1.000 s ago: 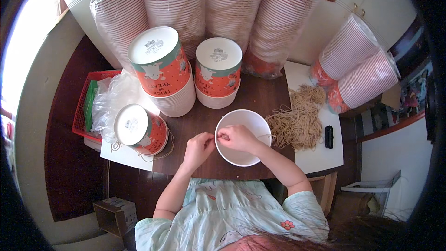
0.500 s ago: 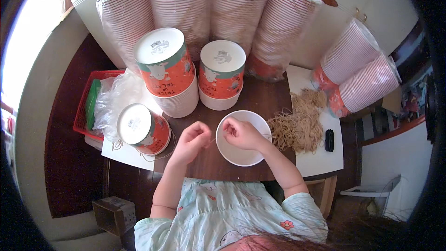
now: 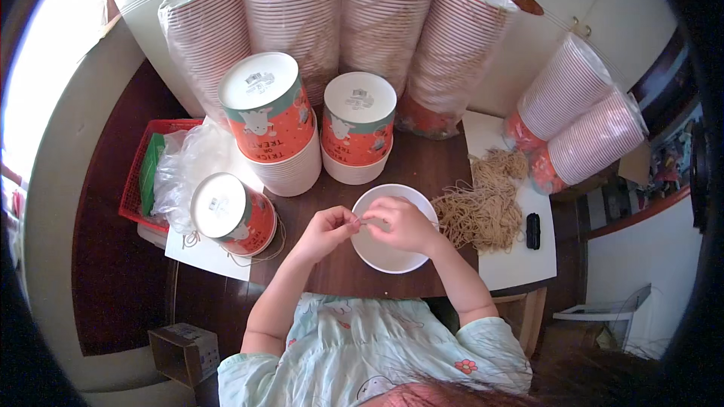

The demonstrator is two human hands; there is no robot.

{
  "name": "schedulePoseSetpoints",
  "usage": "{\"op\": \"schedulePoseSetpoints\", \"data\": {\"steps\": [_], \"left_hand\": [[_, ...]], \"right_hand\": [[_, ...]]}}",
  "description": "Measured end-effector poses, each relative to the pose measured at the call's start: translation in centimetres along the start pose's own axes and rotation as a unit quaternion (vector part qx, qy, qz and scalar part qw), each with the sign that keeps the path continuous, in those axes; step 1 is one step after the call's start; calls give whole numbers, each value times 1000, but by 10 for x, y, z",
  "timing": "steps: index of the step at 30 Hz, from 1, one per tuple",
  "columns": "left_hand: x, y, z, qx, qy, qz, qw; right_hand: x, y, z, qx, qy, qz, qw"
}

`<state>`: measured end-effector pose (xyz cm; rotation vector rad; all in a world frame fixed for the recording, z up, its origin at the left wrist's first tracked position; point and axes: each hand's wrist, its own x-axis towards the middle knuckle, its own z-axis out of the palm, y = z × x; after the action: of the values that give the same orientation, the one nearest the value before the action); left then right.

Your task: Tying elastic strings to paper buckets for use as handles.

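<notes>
An open white paper bucket (image 3: 385,258) stands on the table in front of me, its mouth facing up. Over its left rim, my left hand (image 3: 324,237) pinches a thin piece of tan string (image 3: 363,222). My right hand (image 3: 405,227) is above the bucket's mouth, also closed in a pinch on the string, fingertips nearly meeting the left ones. The string's exact course between the fingers is hidden. To the right of the bucket lies a tangled heap of tan strings (image 3: 486,207). Left of my hands, an orange printed bucket (image 3: 259,222) rests upside down with a string loop (image 3: 282,241) beside it.
Two upside-down bucket stacks, a taller one (image 3: 283,169) and a shorter one (image 3: 356,171), stand beyond my hands. Plastic-wrapped bucket stacks (image 3: 294,22) line the back, with more (image 3: 566,90) at right. A red basket (image 3: 136,181) and a black object (image 3: 533,231) flank the table.
My left hand has moved right toward my right hand. Their fingertips, apart before with string between them, are now close together over the bucket. The view has shifted slightly.
</notes>
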<state>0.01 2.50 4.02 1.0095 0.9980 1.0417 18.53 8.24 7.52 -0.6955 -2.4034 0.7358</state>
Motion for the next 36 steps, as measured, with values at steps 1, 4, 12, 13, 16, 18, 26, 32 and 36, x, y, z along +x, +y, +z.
{"op": "schedulePoseSetpoints", "data": {"steps": [1, 4, 12, 13, 16, 18, 26, 32, 36], "left_hand": [[1, -4, -3, -11, -11, 13, 1000], [2, -6, -5, -24, -27, 27, 999], [2, -11, -17, -34, -1, 22, 999], [2, -11, -18, -53, 12, 2, 999], [1, -5, -16, -89, 33, -23, 995], [1, -6, -16, -106, 43, -28, 993], [-6, 3, -17, 57, 18, 20, 998], [-4, -6, -17, -17, 42, 39, 998], [-11, -6, -14, -32, 69, 64, 995]], "right_hand": [[-1, 1, 4, 0, 0, 0, 1000], [-4, 6, 13, -63, -8, -10, 998], [-3, -8, 11, -60, 70, 19, 996], [-3, -13, 11, -59, 69, 18, 996], [-6, -29, 19, -30, 39, 1, 999], [-7, -31, 26, -58, 30, -32, 997], [5, -19, 28, -56, 81, 13, 995], [7, -15, 34, -80, 51, 20, 995], [8, -16, 36, -79, 50, 19, 995]]}}
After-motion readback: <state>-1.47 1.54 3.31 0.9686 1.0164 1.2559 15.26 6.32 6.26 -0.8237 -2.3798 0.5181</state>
